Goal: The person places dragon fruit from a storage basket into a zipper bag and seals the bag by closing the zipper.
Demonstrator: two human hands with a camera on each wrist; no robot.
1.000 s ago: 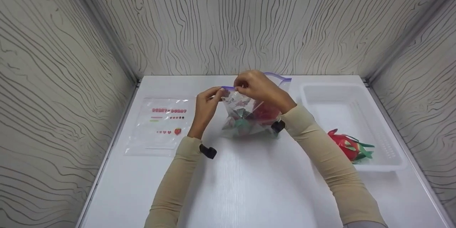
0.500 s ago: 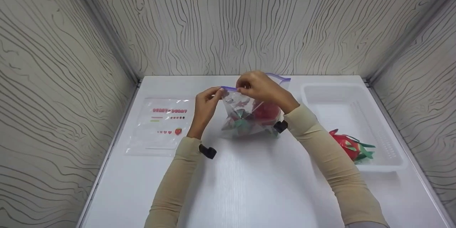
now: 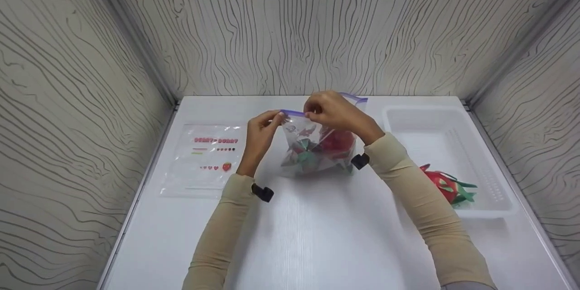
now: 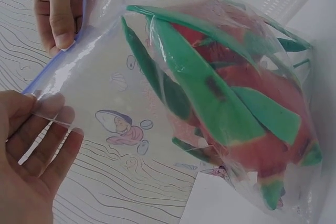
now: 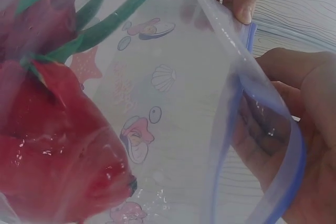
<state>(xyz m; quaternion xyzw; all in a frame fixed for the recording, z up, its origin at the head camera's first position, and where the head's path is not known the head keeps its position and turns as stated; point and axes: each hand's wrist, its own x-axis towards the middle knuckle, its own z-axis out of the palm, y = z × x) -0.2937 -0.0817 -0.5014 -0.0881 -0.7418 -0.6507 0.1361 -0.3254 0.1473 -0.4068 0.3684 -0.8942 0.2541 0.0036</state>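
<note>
Right hand (image 3: 333,111) works along the purple strip (image 3: 293,113) of a clear zip bag (image 3: 322,161)

The zip bag sits on the white tabletop (image 3: 308,235), near its far edge and midway across, with red fruit (image 3: 339,142) inside, its green leaves pressing against the plastic. The left hand (image 3: 262,136) pinches the strip at the bag's left corner, thumb and forefinger closed on it, the other fingers spread loosely behind the film. The right hand has the strip too, its grip closed between thumb and curled forefinger.

Compared with a second ago, the right hand has moved a little to the right, and a longer run of strip shows between the two hands. The left hand has hardly shifted. The bag's far right corner has drawn slightly leftward. Past the right hand, the right wrist view shows the two lips of the mouth gaping apart.

Unchanged are the white tray (image 3: 421,136) on the right, a leafy dragon fruit (image 3: 446,187) lying in it partly behind the sleeve (image 3: 419,195), and the flat printed bag (image 3: 204,161) at left.
</note>
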